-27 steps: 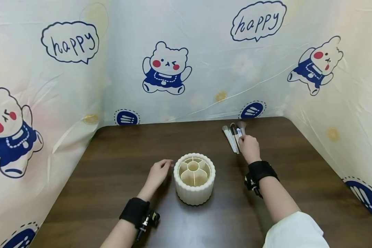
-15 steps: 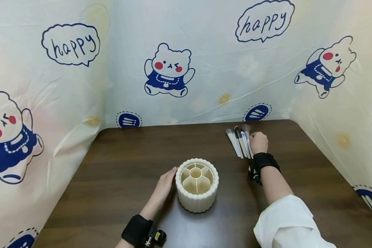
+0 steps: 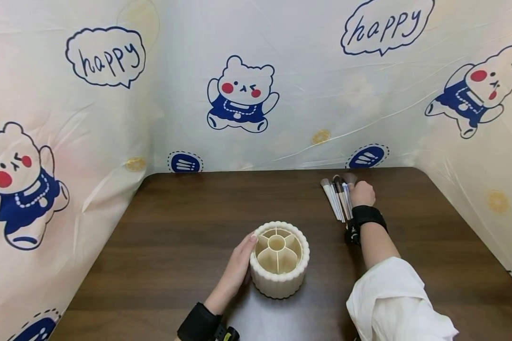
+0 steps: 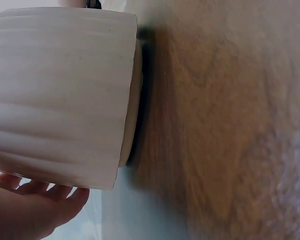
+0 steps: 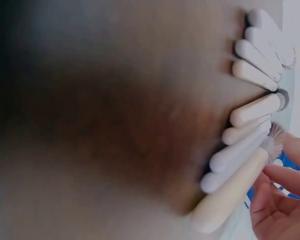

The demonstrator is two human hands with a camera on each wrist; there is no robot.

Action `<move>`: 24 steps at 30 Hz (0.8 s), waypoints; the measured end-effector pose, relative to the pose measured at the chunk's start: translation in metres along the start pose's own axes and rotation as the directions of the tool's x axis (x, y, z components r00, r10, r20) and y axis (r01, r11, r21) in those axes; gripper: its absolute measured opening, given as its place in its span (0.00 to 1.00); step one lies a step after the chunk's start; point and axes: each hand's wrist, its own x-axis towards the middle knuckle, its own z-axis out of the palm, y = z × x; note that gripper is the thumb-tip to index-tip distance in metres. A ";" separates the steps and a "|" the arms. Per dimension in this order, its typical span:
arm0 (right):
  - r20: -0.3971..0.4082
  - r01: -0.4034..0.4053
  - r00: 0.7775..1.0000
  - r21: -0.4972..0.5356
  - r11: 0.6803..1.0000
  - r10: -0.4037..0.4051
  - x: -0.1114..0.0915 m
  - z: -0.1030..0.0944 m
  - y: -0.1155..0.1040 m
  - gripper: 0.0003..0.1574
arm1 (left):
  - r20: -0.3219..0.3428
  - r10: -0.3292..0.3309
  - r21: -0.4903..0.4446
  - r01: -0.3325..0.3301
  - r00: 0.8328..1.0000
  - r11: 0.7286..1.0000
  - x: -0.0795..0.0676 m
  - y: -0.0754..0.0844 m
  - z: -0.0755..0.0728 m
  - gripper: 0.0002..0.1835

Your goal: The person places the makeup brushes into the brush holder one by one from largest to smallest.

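In the head view my right hand [image 3: 362,193] hides part of the thick brush [image 5: 230,195], and I can't quite tell whether I pinch or merely touch it. The left-wrist view crops my left hand [image 4: 25,210] and the organizer [image 4: 60,90]; the right-wrist view blurs the tabletop [image 5: 105,115].

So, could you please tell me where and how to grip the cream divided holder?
I'd grip the holder by its outer wall from the left, where the left hand is: it stands upright, round and ridged, while its thin dividers look weaker.
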 end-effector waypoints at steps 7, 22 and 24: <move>0.044 -0.051 0.998 -0.038 0.998 0.053 0.006 0.001 -0.002 0.29 | -0.007 0.001 -0.006 -0.001 1.000 1.000 -0.003 -0.001 -0.001 0.28; 0.034 -0.054 0.998 -0.031 0.998 0.055 0.002 -0.012 -0.002 0.21 | -0.005 0.020 -0.002 -0.020 1.000 1.000 0.002 -0.002 0.000 0.26; 0.033 -0.050 0.998 -0.031 0.998 0.051 0.001 -0.015 -0.004 0.21 | -0.013 0.016 0.004 -0.016 1.000 1.000 0.003 -0.003 -0.001 0.26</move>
